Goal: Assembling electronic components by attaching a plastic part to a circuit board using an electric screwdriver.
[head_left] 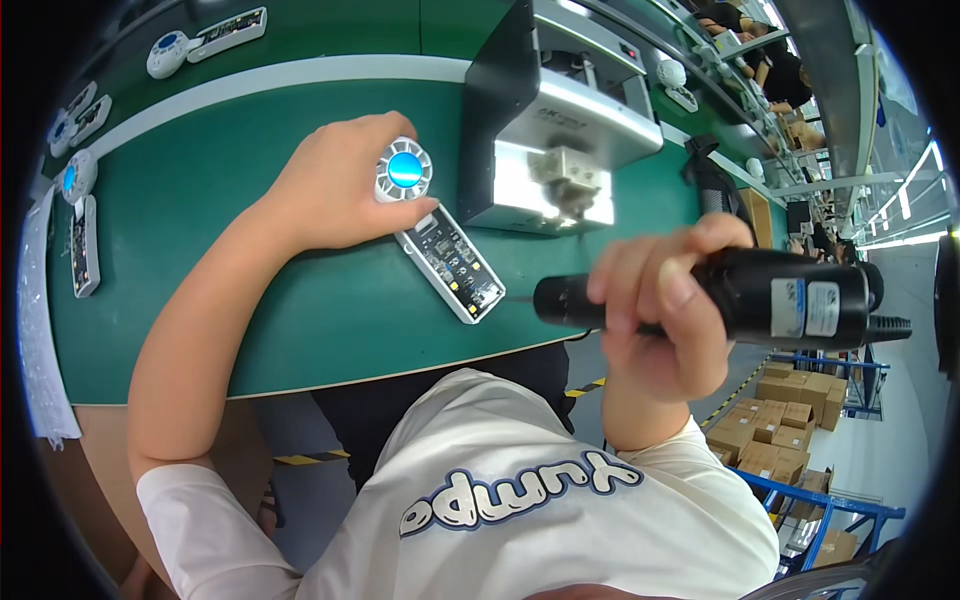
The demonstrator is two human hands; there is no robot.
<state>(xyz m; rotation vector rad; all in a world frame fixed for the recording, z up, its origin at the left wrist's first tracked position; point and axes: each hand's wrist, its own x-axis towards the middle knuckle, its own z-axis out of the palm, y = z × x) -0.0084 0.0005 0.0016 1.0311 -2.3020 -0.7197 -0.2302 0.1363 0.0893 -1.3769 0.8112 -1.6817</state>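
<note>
A black screwdriver (752, 300) fills the closed right hand (665, 312); the left hand (338, 182) clasps a white device (454, 263).

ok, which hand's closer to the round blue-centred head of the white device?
Left. The left hand grips the round head from its left side; the right hand is well off to its right, holding the black driver.

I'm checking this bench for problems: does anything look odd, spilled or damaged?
Nothing stands out as odd, spilled or damaged. The white device in the left hand has its circuit board exposed, but so do similar units at the left. The right hand and black screwdriver look blurred, hiding fine detail.
</note>
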